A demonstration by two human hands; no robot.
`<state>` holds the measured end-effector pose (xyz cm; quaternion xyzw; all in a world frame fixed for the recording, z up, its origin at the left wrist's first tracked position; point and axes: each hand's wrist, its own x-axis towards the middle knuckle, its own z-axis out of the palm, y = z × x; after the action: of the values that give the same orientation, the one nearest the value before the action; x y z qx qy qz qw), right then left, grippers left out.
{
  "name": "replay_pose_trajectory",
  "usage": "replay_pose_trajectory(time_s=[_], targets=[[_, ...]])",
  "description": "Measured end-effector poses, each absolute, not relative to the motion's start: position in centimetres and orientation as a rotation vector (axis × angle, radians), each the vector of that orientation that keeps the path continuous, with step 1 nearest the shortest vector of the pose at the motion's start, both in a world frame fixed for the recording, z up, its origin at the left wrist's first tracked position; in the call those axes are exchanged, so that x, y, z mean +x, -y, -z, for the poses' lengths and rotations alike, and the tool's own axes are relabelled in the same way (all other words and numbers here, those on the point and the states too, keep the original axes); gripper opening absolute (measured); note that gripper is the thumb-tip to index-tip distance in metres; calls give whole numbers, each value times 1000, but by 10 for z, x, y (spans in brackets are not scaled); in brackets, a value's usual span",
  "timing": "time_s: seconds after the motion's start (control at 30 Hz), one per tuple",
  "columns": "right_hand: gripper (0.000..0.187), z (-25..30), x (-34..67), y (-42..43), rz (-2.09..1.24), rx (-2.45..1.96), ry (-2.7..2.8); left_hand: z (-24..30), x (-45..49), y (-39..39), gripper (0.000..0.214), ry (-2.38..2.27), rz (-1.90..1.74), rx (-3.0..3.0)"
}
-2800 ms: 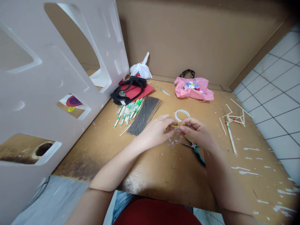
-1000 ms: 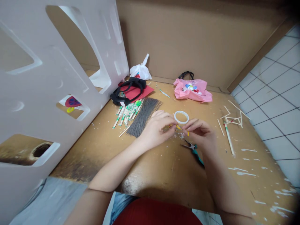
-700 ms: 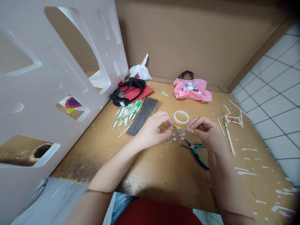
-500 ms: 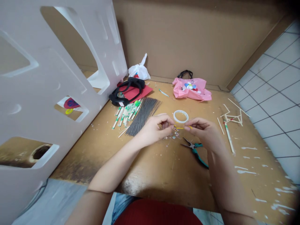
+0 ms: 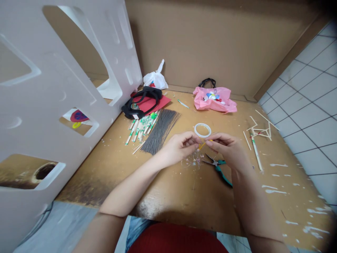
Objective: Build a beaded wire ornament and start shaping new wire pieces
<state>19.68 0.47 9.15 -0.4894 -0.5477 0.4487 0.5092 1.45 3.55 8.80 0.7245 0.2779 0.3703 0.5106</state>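
Observation:
A thin yellow strand, perhaps a rubber band (image 5: 202, 144), runs between my two hands over the table. My left hand (image 5: 179, 149) pinches one end between thumb and forefinger. The other end is pinched by my right hand (image 5: 228, 147); a bit of yellow shows at its fingertips. Just below lies a small tangle of clear threads with beads (image 5: 194, 161). Pliers with teal handles (image 5: 219, 169) rest beside my right wrist, jaws apart. A white ring, like a tape roll (image 5: 196, 131), lies right behind my fingers.
Grey wire lengths (image 5: 160, 130) and wrapped chopsticks (image 5: 139, 131) lie left, near a black head strap (image 5: 129, 113). A pink bag (image 5: 229, 103) and white bag (image 5: 159, 82) stand behind. A stick frame (image 5: 262, 133) lies right; a white plastic panel (image 5: 79, 147) rises left.
My hands have come closer together, the left one shifting slightly right. The yellow strand has gone from nearly level to slanted, and more of the beaded tangle shows.

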Motion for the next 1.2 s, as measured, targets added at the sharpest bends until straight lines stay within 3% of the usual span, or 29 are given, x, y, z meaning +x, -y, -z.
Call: replay_pose_trajectory(time_s=[0.27,0.43,0.63,0.9,1.2], targets=[[9,-83,190,-2,-1059,-1109,1389,-84,15,-36,13,-680,-814,1799],[26,-83,194,-6,-1133,-1180,1405,-91,11,-37,11,-699,-846,1854],[20,-76,197,-11,-1224,-1202,1696,-98,6,-37,10,-693,-813,1941],[24,-74,188,-9,-1346,-1241,1569,-100,4,-38,10,-691,-803,2016],[15,-71,187,-11,-1193,-1111,1549,-95,2,-41,11,-678,-891,1997]])
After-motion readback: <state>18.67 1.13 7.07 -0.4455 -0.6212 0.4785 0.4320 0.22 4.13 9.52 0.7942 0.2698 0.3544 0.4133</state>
